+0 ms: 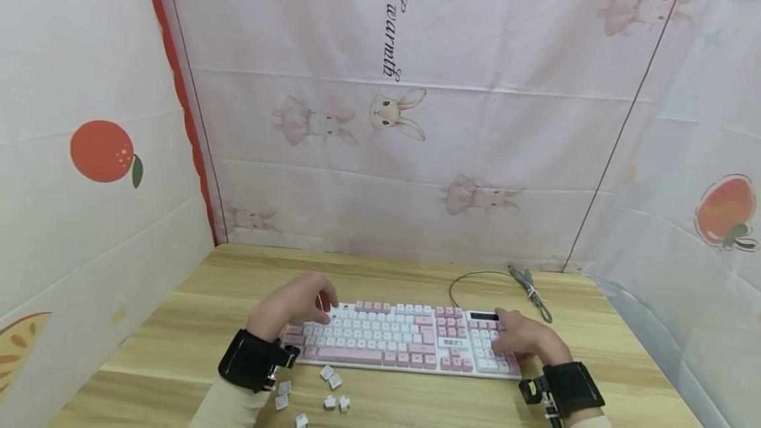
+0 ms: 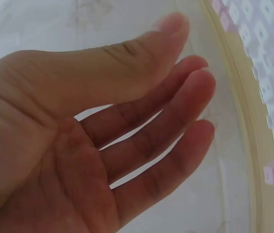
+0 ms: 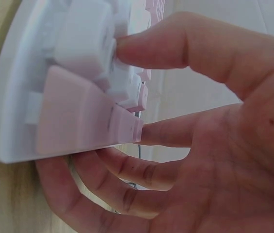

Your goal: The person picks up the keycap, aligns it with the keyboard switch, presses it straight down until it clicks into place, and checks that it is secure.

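A pink-and-white keyboard (image 1: 368, 334) lies across the front half of the wooden table. My left hand (image 1: 300, 299) hovers at its top-left corner, fingers loosely bent. In the left wrist view, nothing lies between that hand's thumb and fingers (image 2: 158, 141). My right hand (image 1: 526, 335) grips the right end of the keyboard. Close up in the right wrist view, the right thumb (image 3: 151, 48) rests on a white number-pad key, while the fingers wrap along the side; some fingertips are hidden behind the keyboard (image 3: 73, 111). Several loose white keycaps (image 1: 335, 381) lie in front of its left end.
Behind the keyboard's right end lies a bundled grey cable (image 1: 526, 286), its thin lead running to the keyboard's back. Printed cloth (image 1: 357, 177) hangs behind the wooden table (image 1: 452, 401) and along both sides.
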Tool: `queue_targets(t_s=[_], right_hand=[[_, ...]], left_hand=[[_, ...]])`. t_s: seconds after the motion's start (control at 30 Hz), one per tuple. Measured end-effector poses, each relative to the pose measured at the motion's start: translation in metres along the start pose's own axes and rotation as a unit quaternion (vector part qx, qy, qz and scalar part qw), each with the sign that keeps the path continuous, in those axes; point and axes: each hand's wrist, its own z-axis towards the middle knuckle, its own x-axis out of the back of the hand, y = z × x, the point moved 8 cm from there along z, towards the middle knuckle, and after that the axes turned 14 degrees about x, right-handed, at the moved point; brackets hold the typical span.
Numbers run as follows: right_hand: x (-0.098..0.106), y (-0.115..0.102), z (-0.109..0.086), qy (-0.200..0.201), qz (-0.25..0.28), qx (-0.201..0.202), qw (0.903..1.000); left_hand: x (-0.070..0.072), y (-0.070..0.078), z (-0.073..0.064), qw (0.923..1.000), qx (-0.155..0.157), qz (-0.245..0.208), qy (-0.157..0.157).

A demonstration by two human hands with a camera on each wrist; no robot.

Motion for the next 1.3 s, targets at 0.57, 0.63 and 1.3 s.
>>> queue_targets(t_s=[0.57,0.63,1.3], right_hand=[[0.001,-0.003,-0.001,-0.011,-0.012,-0.004,0.9999],[0.001,-0.003,-0.002,-0.010,-0.011,-0.005,0.9999],[0.002,-0.004,-0.003,-0.010,-0.012,0.001,0.9999]], left_hand=[[-0.039,0.028,-0.033,0.9947,-0.049,0.005,-0.090],[-0.041,0.027,-0.036,0.9949,-0.045,0.014,-0.089],[-0.059,0.016,-0.054,0.9875,0.012,0.062,-0.144]])
